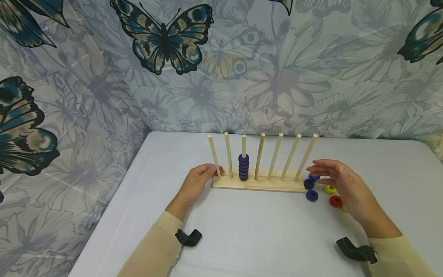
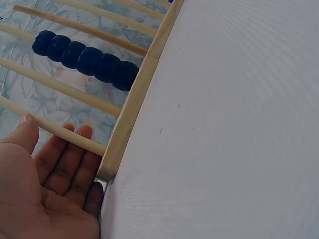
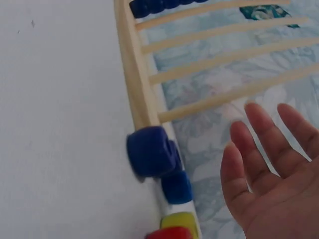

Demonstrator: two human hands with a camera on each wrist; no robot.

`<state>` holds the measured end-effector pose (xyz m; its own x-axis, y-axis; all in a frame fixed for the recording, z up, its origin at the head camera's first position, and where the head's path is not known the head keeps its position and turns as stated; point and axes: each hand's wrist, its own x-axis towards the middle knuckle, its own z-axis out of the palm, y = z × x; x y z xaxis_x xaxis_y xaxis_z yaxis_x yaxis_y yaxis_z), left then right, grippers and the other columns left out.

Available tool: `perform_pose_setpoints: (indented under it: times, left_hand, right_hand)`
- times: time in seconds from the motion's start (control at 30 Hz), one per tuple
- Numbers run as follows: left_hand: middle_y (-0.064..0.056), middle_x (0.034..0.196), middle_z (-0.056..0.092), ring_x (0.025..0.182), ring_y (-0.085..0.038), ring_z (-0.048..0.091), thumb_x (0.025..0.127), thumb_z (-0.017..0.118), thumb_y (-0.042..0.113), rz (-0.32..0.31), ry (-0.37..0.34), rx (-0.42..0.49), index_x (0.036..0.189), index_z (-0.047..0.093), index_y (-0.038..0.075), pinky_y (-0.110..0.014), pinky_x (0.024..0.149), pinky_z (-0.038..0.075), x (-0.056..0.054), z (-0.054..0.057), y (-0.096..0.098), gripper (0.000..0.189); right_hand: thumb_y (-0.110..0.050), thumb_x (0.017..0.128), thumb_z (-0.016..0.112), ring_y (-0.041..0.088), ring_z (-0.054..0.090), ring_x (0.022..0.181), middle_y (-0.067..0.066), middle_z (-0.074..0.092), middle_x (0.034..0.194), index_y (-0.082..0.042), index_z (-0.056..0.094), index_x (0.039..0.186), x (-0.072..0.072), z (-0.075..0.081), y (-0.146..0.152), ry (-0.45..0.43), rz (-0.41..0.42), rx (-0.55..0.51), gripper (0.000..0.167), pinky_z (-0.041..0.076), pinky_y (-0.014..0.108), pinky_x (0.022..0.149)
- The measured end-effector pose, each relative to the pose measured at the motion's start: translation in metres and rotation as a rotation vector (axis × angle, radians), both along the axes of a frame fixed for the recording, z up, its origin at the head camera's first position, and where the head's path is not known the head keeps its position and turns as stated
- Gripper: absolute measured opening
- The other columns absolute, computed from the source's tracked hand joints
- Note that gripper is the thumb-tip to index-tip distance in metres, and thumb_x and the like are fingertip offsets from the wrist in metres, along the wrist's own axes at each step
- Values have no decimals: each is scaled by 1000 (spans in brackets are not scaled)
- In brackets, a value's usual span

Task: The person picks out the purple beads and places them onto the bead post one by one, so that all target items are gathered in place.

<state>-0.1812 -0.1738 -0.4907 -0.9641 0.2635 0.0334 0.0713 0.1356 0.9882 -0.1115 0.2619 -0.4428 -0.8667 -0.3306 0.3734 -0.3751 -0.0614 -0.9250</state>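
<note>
A wooden rack (image 1: 259, 184) with several upright pegs stands on the white table. Its third peg from the left bears a stack of blue beads (image 1: 243, 167). My left hand (image 1: 200, 179) is at the rack's left end, its fingers passing behind the leftmost peg (image 2: 75, 138) and the thumb alongside that peg. To the right of the rack, my right hand (image 1: 349, 192) hovers with fingers extended and nothing held. Beside and below it lie loose blue beads (image 1: 312, 196), a red bead (image 1: 335, 201) and two yellow beads (image 1: 330, 189), partly hidden by the hand.
The white table (image 1: 242, 238) reaches back to a hanging cloth (image 1: 287, 80) printed with flowers and butterflies. More of this cloth hangs along the left side. Black curved pieces (image 1: 188, 237) are worn at both wrists, over pale sleeves.
</note>
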Motion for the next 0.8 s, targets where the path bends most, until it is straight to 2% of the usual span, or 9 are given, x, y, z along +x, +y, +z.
perform_pose_setpoints:
  times: [0.1, 0.17, 0.33, 0.4, 0.53, 0.67, 0.73, 0.8]
  left_hand:
    - [-7, 122, 79, 128, -23, 65, 115, 59, 24, -2, -2, 4, 122, 78, 1, -42, 117, 41, 0, 0, 1, 31]
    - [-7, 123, 79, 128, -22, 64, 115, 60, 25, -3, -2, 4, 123, 78, 1, -42, 118, 41, 0, 0, 1, 31]
    - [-8, 123, 79, 131, -22, 63, 115, 60, 26, 3, 1, 6, 123, 79, 1, -42, 118, 40, 1, 1, 1, 32]
    - [-8, 123, 79, 132, -22, 63, 115, 60, 28, 1, 2, 7, 122, 79, 1, -42, 119, 40, 1, 1, 1, 33]
    - [-7, 124, 78, 135, -21, 61, 115, 59, 31, -5, 3, -1, 122, 79, 2, -42, 119, 40, 1, 1, 1, 36]
    - [-7, 124, 78, 131, -22, 63, 115, 59, 31, -6, -2, -7, 123, 79, 3, -43, 118, 42, 0, 0, 0, 36]
    - [-6, 124, 78, 129, -22, 64, 116, 59, 31, -9, -1, -13, 124, 79, 3, -43, 117, 41, -1, 0, -1, 35]
    - [-6, 124, 78, 128, -22, 64, 116, 59, 31, -11, -1, -17, 124, 79, 4, -44, 118, 41, 0, 0, -1, 35]
  right_hand:
    - [-14, 120, 21, 26, 59, 129, 19, 63, 141, 8, 51, 153, 1, -4, 6, -35, -46, 17, 50, 48, 27, 103]
    - [-12, 120, 26, 23, 60, 127, 16, 66, 139, 6, 55, 150, 2, -7, 10, -53, -109, 62, 46, 48, 25, 102]
    - [-9, 118, 48, 14, 64, 120, 4, 71, 131, 5, 62, 143, 3, -18, 16, -71, -323, 278, 32, 52, 16, 94]
    - [-10, 116, 56, 11, 64, 117, -2, 72, 130, 4, 64, 141, 4, -23, 17, -86, -376, 348, 30, 53, 14, 91]
    - [-14, 111, 68, 8, 68, 103, -5, 73, 122, 1, 68, 135, 2, -27, 16, -107, -432, 441, 29, 55, 15, 81]
    - [-22, 108, 75, 12, 66, 83, 5, 73, 120, -4, 70, 134, 0, -29, 11, -124, -446, 574, 32, 55, 23, 62]
    - [-24, 106, 77, 14, 66, 91, 10, 73, 122, -6, 71, 134, -1, -31, 9, -102, -440, 648, 33, 53, 22, 69]
    - [-21, 105, 79, 26, 67, 102, 18, 72, 125, -3, 72, 132, -3, -32, 7, -61, -425, 704, 33, 56, 33, 79]
